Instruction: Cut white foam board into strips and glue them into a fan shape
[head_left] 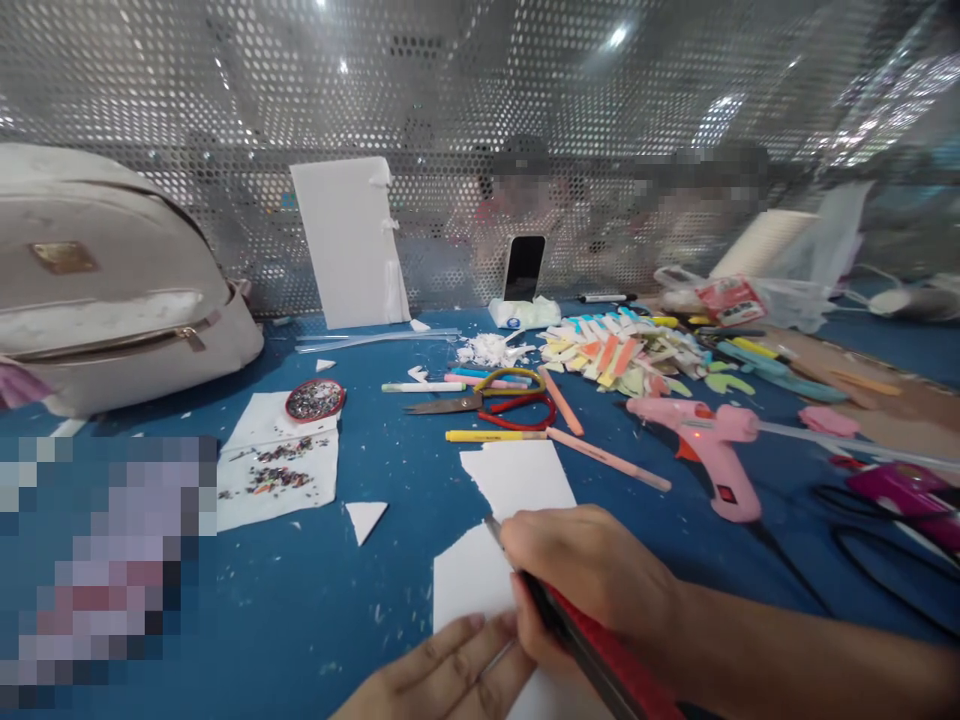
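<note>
My right hand (592,575) is closed around a red and black utility knife (600,655), its blade tip resting on a white sheet (472,580) near the table's front edge. My left hand (442,675) lies flat with fingers stretched out, pressing the same sheet down just left of the knife. A second white piece (521,475) lies just beyond the blade, and a small white triangle offcut (366,518) sits to the left.
On the blue table (390,600): a pink glue gun (709,440), scissors (495,400), markers, a pile of coloured paper strips (622,350), a phone (523,268), an upright white board (351,240), a beige bag (112,280), paper with glitter (277,470). People sit behind the mesh screen.
</note>
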